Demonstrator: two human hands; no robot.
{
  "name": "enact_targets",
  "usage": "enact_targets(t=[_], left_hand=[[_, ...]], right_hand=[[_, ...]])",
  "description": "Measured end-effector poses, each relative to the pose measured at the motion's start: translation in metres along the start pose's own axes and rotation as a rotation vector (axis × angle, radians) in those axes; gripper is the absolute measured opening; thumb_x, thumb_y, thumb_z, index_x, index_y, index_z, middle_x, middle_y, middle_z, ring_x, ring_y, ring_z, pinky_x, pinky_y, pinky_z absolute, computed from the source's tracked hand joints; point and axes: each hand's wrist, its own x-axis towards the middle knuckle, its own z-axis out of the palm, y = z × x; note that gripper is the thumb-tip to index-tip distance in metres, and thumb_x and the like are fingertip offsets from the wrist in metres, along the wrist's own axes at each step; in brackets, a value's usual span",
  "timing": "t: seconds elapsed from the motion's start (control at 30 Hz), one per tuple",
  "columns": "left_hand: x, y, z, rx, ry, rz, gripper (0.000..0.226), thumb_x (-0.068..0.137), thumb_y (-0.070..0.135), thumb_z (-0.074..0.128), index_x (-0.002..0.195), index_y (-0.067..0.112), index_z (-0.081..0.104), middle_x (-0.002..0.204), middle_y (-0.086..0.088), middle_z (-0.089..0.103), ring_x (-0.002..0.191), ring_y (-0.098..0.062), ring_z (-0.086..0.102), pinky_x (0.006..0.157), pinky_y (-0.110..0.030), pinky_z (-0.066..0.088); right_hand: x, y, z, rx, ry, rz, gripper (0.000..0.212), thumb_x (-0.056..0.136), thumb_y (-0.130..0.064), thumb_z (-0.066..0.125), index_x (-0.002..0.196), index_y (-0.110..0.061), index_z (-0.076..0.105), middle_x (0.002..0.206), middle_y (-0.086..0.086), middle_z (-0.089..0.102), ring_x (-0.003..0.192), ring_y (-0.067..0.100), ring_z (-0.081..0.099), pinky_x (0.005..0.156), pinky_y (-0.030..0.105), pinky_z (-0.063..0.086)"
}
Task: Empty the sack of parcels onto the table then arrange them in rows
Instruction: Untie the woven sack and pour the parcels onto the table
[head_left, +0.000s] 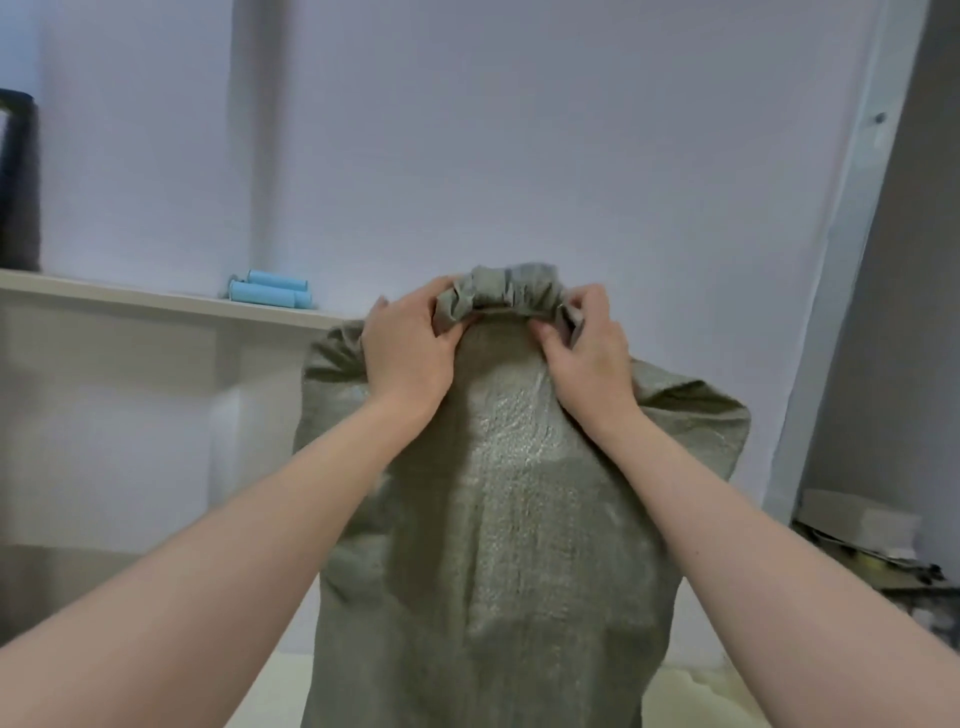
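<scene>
Sack (519, 519) stands upright while our left hand (408, 348) and right hand (589, 353) fingers grip its bunched top, apparently rolled.

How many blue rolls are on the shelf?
3. The blue rolls lie together on the shelf at the left: one in front, one behind it, one poking out at the right end. More may be hidden behind them.

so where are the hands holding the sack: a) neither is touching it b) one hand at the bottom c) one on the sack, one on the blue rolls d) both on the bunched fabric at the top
d: the left hand and right hand both pinch the gathered top of the sack.
</scene>
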Motion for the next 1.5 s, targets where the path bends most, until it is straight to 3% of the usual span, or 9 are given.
enact_targets(t=[0.1, 0.33, 0.57, 0.7, 0.83, 0.97, 1.13, 1.27, 1.5], left_hand=[[-0.018, -0.036, 0.017, 0.078, -0.307, -0.166, 0.025, 0.09, 0.034, 0.065, 0.115, 0.034, 0.066, 0.103, 0.002, 0.072, 0.102, -0.026, 0.063, 0.088, -0.04, 0.05], [-0.034, -0.038, 0.024, 0.043, -0.574, -0.077, 0.072, 0.082, 0.063, 0.057, 0.143, 0.032, 0.036, 0.143, 0.007, 0.049, 0.132, -0.02, 0.044, 0.111, -0.052, 0.032], [-0.046, -0.025, 0.013, -0.017, -0.746, 0.018, 0.121, 0.056, 0.082, 0.064, 0.151, 0.03, 0.01, 0.151, 0.011, 0.028, 0.145, -0.018, 0.023, 0.116, -0.058, 0.019], [-0.056, -0.022, 0.012, 0.193, -0.727, -0.014, 0.08, 0.078, 0.056, 0.07, 0.133, 0.022, 0.024, 0.138, 0.005, 0.049, 0.129, -0.024, 0.047, 0.112, -0.056, 0.022], [-0.068, -0.014, 0.017, 0.134, -0.667, 0.077, 0.057, 0.086, 0.043, 0.066, 0.123, 0.02, 0.029, 0.101, 0.007, 0.057, 0.109, -0.027, 0.059, 0.104, -0.044, 0.034], [-0.05, -0.016, -0.002, 0.167, -0.947, 0.108, 0.076, 0.079, 0.043, 0.074, 0.143, 0.034, 0.032, 0.144, 0.004, 0.046, 0.138, -0.025, 0.037, 0.114, -0.044, 0.026], [-0.041, -0.04, -0.016, 0.478, -0.91, -0.06, 0.11, 0.059, 0.083, 0.063, 0.146, 0.057, 0.001, 0.163, 0.007, 0.0, 0.15, -0.031, -0.003, 0.107, -0.075, -0.001], [-0.062, -0.041, -0.009, 0.539, -0.866, -0.046, 0.093, 0.066, 0.083, 0.057, 0.145, 0.048, 0.025, 0.147, 0.005, 0.045, 0.137, -0.028, 0.037, 0.11, -0.061, 0.023], [-0.038, -0.014, 0.003, 0.233, -0.172, 0.088, 0.028, 0.092, 0.016, 0.054, 0.113, 0.028, 0.067, 0.098, -0.004, 0.073, 0.092, -0.031, 0.064, 0.075, -0.033, 0.047]], right_hand=[[-0.019, 0.025, 0.012, -0.163, -0.335, 0.211, 0.029, 0.092, -0.029, 0.061, 0.104, -0.018, 0.037, 0.094, -0.003, 0.053, 0.105, 0.033, 0.057, 0.103, 0.052, 0.035], [-0.031, 0.046, 0.004, 0.018, -0.391, 0.337, 0.084, 0.078, -0.045, 0.065, 0.143, -0.036, 0.013, 0.121, -0.002, 0.061, 0.123, 0.03, 0.052, 0.11, 0.051, 0.033], [-0.053, 0.039, -0.011, -0.194, -0.44, 0.136, 0.06, 0.089, -0.027, 0.063, 0.143, -0.022, 0.038, 0.157, 0.005, 0.017, 0.145, 0.027, 0.015, 0.119, 0.048, 0.013], [-0.05, 0.015, -0.034, 0.035, -0.744, 0.299, 0.094, 0.079, -0.055, 0.07, 0.15, -0.023, 0.016, 0.141, -0.005, 0.042, 0.129, 0.015, 0.043, 0.113, 0.037, 0.028], [-0.053, 0.009, -0.028, 0.02, -0.68, 0.379, 0.121, 0.058, -0.081, 0.067, 0.15, -0.038, 0.001, 0.144, -0.001, 0.039, 0.131, 0.02, 0.043, 0.113, 0.038, 0.029], [-0.062, 0.015, -0.016, -0.43, -0.505, 0.382, 0.092, 0.063, -0.077, 0.065, 0.14, -0.041, 0.03, 0.139, 0.003, 0.043, 0.133, 0.031, 0.038, 0.114, 0.06, 0.012], [-0.067, 0.001, 0.002, -0.433, -0.392, 0.437, 0.065, 0.078, -0.056, 0.069, 0.134, -0.042, 0.038, 0.14, -0.002, 0.041, 0.135, 0.028, 0.035, 0.107, 0.075, 0.0], [-0.076, 0.006, 0.014, -0.328, -0.205, 0.402, 0.046, 0.081, -0.036, 0.072, 0.122, -0.037, 0.051, 0.127, -0.003, 0.049, 0.126, 0.025, 0.042, 0.111, 0.068, 0.0], [-0.039, 0.001, 0.006, 0.007, 0.05, 0.136, 0.029, 0.079, -0.018, 0.071, 0.105, -0.025, 0.06, 0.1, -0.005, 0.049, 0.102, 0.026, 0.052, 0.098, 0.068, 0.032]])
